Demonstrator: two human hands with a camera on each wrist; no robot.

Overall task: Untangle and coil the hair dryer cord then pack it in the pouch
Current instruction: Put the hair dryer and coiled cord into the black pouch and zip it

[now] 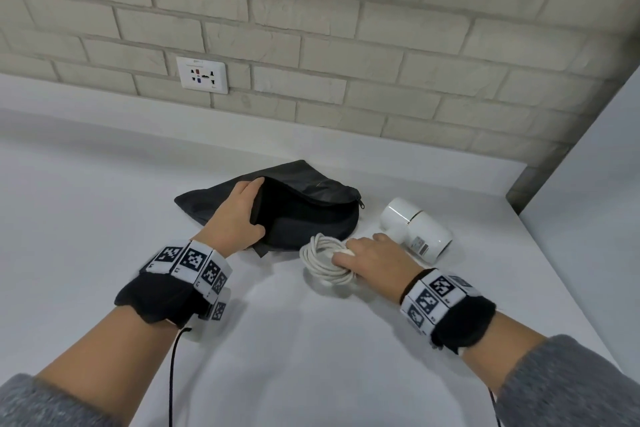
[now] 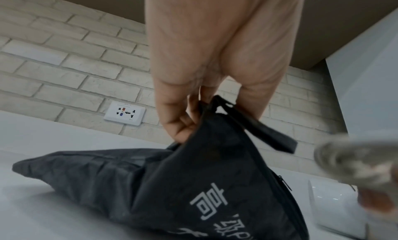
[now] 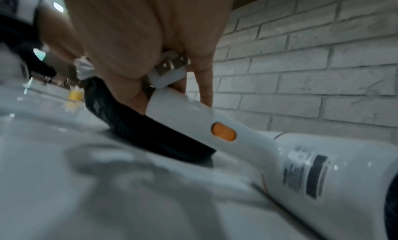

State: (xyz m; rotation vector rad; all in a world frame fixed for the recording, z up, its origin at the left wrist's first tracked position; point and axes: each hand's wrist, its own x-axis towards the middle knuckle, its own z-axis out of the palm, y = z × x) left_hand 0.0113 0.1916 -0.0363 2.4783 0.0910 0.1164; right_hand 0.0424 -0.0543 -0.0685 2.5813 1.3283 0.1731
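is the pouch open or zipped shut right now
Open. The left hand grips the pouch by its edge and lifts it, so its dark inside shows.

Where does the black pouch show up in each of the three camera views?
Head view: the pouch lies mid-frame on the counter, its mouth held open by the left hand.
Left wrist view: the pouch fills the lower middle, its edge pinched by the fingers.
Right wrist view: only a dark blurred strip left of centre, behind the hair dryer; probably the pouch.
Shared landmark: the brick wall.
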